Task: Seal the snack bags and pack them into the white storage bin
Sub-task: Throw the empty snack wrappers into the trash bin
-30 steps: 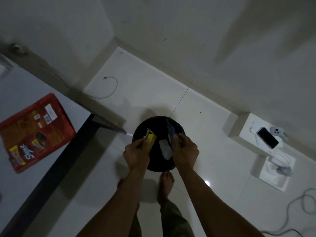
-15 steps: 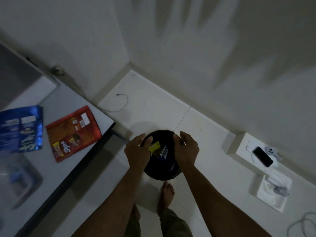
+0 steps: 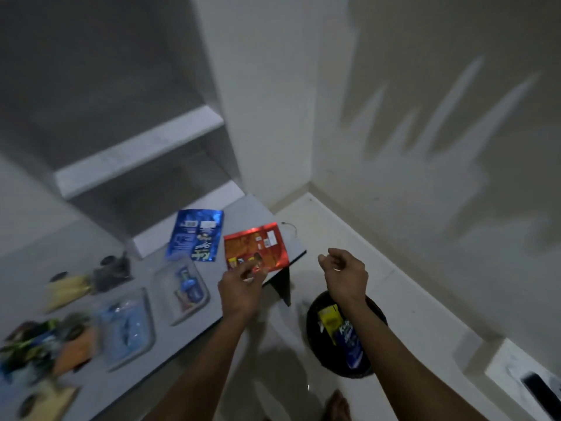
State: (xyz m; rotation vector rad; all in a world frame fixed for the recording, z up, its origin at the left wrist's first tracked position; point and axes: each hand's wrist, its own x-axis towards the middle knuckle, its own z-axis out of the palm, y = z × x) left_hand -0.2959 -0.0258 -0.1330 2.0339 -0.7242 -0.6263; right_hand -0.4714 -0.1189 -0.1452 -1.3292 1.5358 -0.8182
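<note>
Both hands have come away from the black bin [image 3: 312,329] on the floor, where half a second ago they were at its rim. They are now raised and turned toward the table [image 3: 188,338] on the left. Judgement: scraps are discarded, and the person is returning to the snack bags.

The left hand [image 3: 239,287] reaches over the table's near right corner, fingers spread and relaxed, holding nothing. Its fingertips overlap the near edge of the red snack bag [image 3: 256,249]; the blur prevents confirming contact. The right hand [image 3: 344,273] hovers above the floor, to the right of the table corner, fingers loosely curled, also holding nothing.

The red snack bag lies flat at the table's far right corner. The blue snack bag [image 3: 195,235] lies flat just to its left, apart from either hand. Whether either bag is sealed cannot be told.

A yellow wrapper [image 3: 329,319] and a blue wrapper [image 3: 349,344] sit inside the black bin, below the right forearm.

Clear trays [image 3: 182,291] with small items stand nearer on the table. No white storage bin is identifiable in view; packing has not visibly begun.
</note>
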